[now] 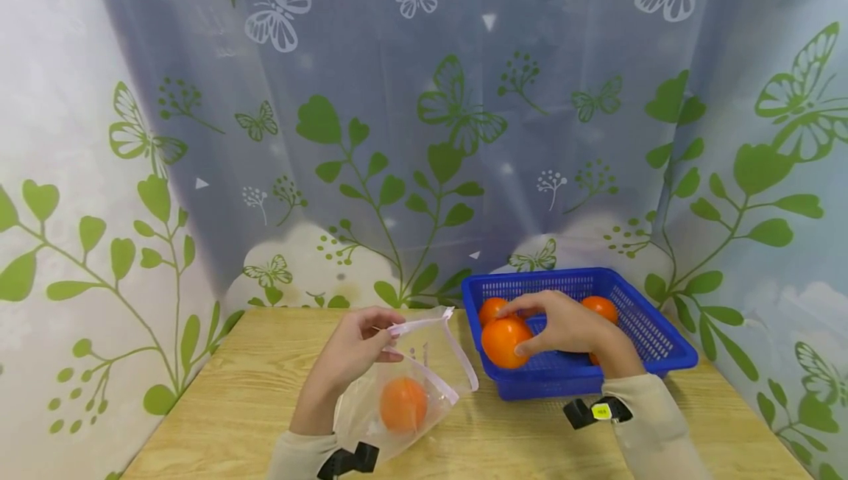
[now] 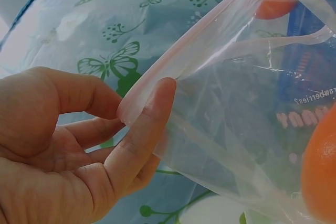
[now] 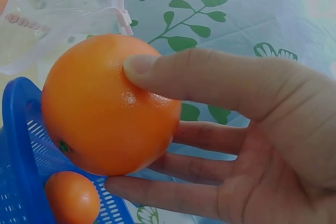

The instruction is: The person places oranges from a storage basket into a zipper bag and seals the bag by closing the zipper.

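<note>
My left hand (image 1: 358,347) pinches one edge of the mouth of a clear zip bag (image 1: 358,406), thumb on one side of the pink-edged rim and fingers on the other. Inside the bag lies one orange (image 1: 403,404). The bag's mouth gapes toward the right. My right hand (image 1: 563,324) grips another orange (image 1: 506,342) between thumb and fingers, held over the left front rim of a blue basket (image 1: 523,386). In the right wrist view that orange (image 3: 105,108) shows a small green stem mark, and the bag is apart from it.
In the basket sit more oranges, one at the left (image 1: 492,309) and another orange (image 1: 600,308) at the right, with a further one partly hidden by my right wrist. A wooden table (image 1: 265,369) carries everything. Patterned cloth (image 1: 391,134) hangs behind and at both sides.
</note>
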Available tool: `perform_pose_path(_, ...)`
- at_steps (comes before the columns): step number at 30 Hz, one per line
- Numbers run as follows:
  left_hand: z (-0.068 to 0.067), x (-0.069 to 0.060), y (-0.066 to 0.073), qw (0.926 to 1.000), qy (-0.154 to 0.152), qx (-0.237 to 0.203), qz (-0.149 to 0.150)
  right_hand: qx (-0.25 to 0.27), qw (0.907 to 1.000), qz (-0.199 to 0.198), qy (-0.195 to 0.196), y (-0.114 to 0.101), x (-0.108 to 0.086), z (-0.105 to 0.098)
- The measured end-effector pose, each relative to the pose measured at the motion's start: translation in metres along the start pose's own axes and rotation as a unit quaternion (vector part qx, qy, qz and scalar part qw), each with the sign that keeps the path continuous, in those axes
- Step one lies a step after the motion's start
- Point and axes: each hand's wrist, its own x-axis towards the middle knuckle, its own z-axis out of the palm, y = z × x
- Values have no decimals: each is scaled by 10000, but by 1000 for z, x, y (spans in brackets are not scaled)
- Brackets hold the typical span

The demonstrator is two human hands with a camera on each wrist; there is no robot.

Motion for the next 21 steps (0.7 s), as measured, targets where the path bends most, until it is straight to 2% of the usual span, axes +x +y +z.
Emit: perform_pose_path(21,0,-1,2,9999,-83,58,13,130,9985,-297,430,-5,-9,12)
